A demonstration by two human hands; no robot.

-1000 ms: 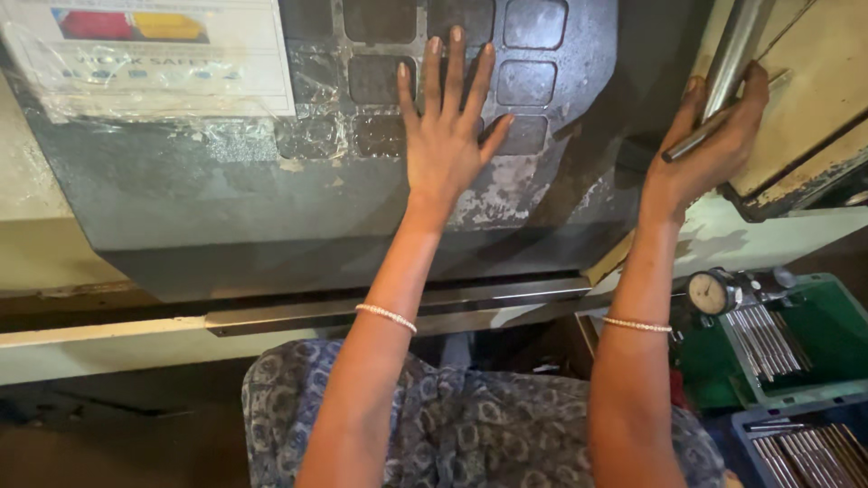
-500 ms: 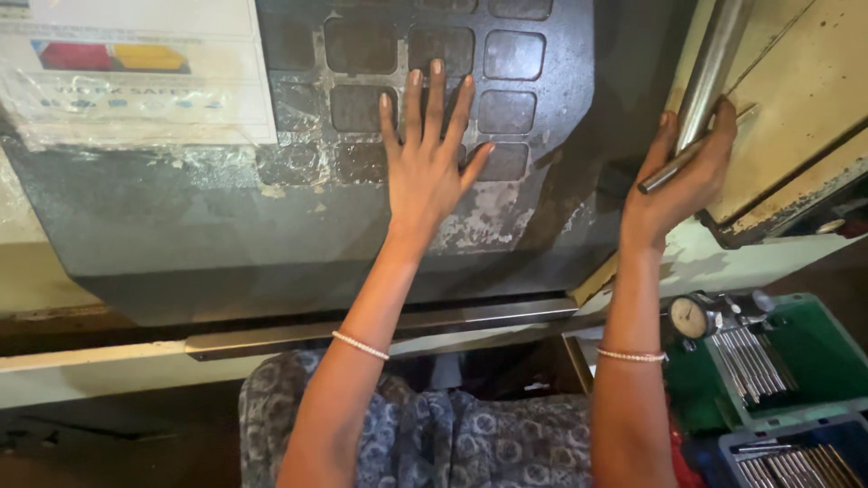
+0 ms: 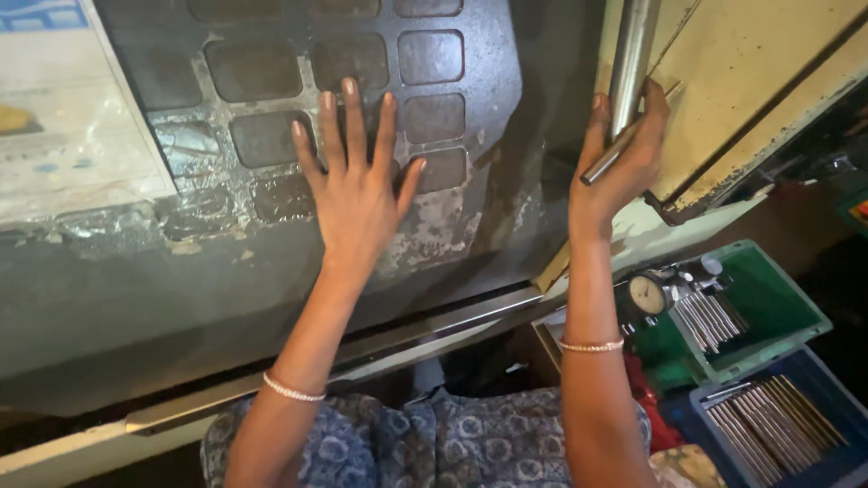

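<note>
A worker in a patterned blue-grey garment (image 3: 470, 443) reaches up with both arms, a thin beaded bracelet (image 3: 291, 389) on the left wrist and another bracelet (image 3: 589, 345) on the right. Low at the right, a blue crate (image 3: 818, 470) holds rows of slim metal rods (image 3: 773, 429), and just beyond it a green crate (image 3: 768, 303) carries more rods and a round dial gauge (image 3: 647, 295) at its near edge. Farther up, the left hand (image 3: 354, 194) lies flat with fingers spread apart, palm against a worn grey machine panel (image 3: 271, 244), its fingertips over a grid of dark square pads (image 3: 429, 117); it grips nothing. The right hand (image 3: 619, 163) is closed around the lower end of a steel bar handle (image 3: 628, 68), which runs upward along the edge of a cream-painted machine door (image 3: 750, 81), thumb on one side and fingers wrapped behind. A plastic-covered label sheet (image 3: 63, 136) sits on the panel at far left.
</note>
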